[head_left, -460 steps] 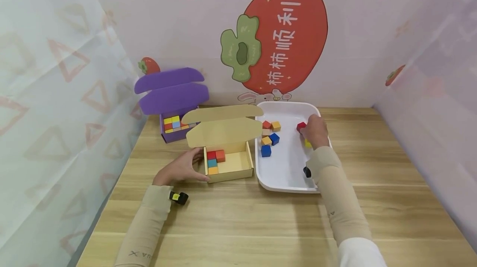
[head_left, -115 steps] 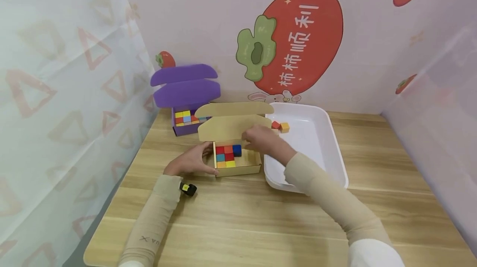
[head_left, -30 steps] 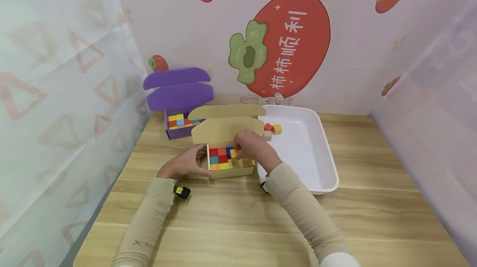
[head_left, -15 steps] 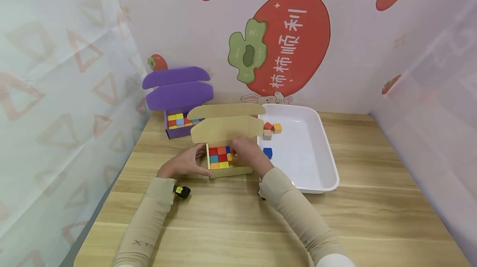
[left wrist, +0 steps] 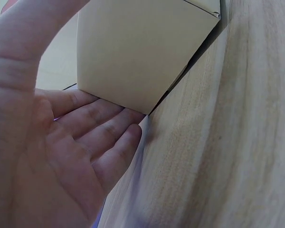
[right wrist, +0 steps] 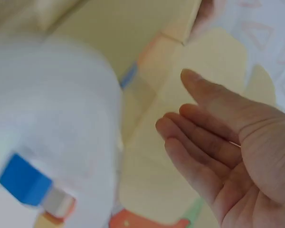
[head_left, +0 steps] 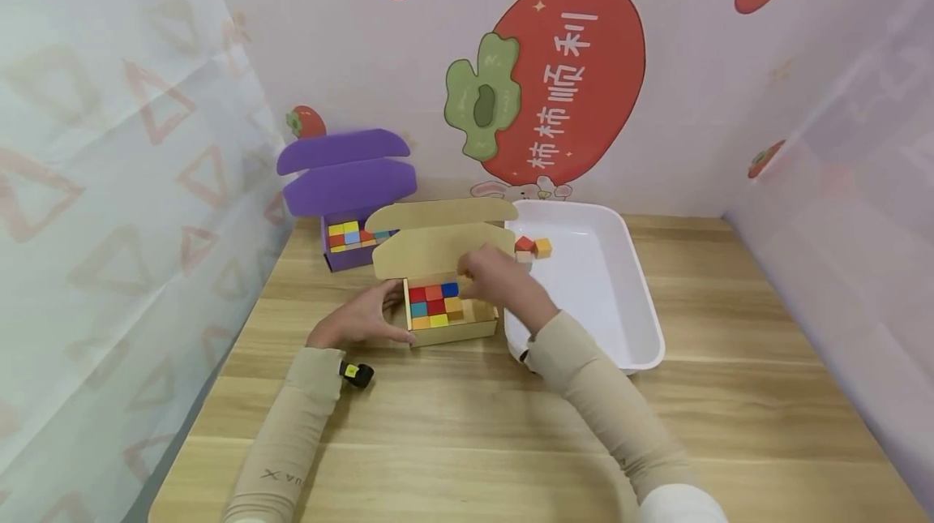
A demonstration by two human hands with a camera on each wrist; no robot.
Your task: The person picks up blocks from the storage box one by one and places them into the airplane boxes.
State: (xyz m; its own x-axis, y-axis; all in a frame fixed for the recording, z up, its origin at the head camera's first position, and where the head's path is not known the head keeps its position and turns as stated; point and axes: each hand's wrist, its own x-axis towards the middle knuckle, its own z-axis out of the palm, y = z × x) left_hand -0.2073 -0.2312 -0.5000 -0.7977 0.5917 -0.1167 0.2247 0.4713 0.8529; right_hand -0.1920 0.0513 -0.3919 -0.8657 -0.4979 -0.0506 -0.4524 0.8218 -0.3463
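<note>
My left hand point(head_left: 362, 319) holds the left end of the open tan cardboard box point(head_left: 454, 335), thumb at its front corner, fingers round the back. The left wrist view shows those fingers point(left wrist: 104, 128) against the box's edge. Coloured wooden cubes fill its left part in rows; a yellow-orange cube point(head_left: 454, 308) sits at their right edge, a blue cube point(head_left: 449, 289) behind it. My right hand point(head_left: 503, 280) hovers over the box's right side. In the right wrist view its thumb and fingers are apart with nothing between them.
A white tray point(head_left: 642, 288) stands right of the box with a red cube point(head_left: 524, 244), an orange cube point(head_left: 542, 247) and a pale wood cube point(head_left: 524, 257). The right wrist view also shows a blue cube point(right wrist: 23, 179) there. A purple box point(head_left: 350, 259) of cubes stands behind left.
The right hand brought the yellow-orange cube into the box, let go of it, and has lifted up and right. Earlier, more cubes left the tray for the box. The left hand stays put.
</note>
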